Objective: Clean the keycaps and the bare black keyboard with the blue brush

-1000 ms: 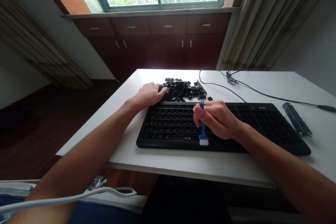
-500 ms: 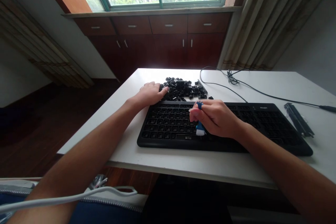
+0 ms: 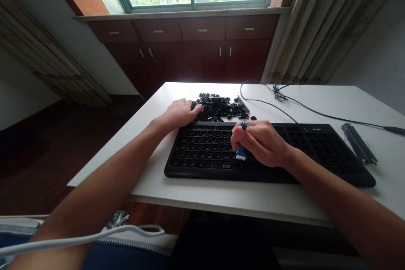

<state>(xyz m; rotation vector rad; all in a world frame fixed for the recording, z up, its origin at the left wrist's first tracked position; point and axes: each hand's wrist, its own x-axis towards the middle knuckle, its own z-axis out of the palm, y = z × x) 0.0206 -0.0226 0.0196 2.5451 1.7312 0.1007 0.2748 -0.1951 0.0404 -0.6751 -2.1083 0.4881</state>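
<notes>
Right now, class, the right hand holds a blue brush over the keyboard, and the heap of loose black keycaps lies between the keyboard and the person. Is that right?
Not quite: the head view shows the heap of loose black keycaps beyond the keyboard, on its far side from the person. The right hand does hold a blue brush over the keyboard.

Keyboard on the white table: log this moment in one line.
Right hand: gripping blue brush, bristles down over keyboard | Left hand: open, by keycap pile, at keyboard's far left corner | Keyboard: key sockets exposed
</notes>
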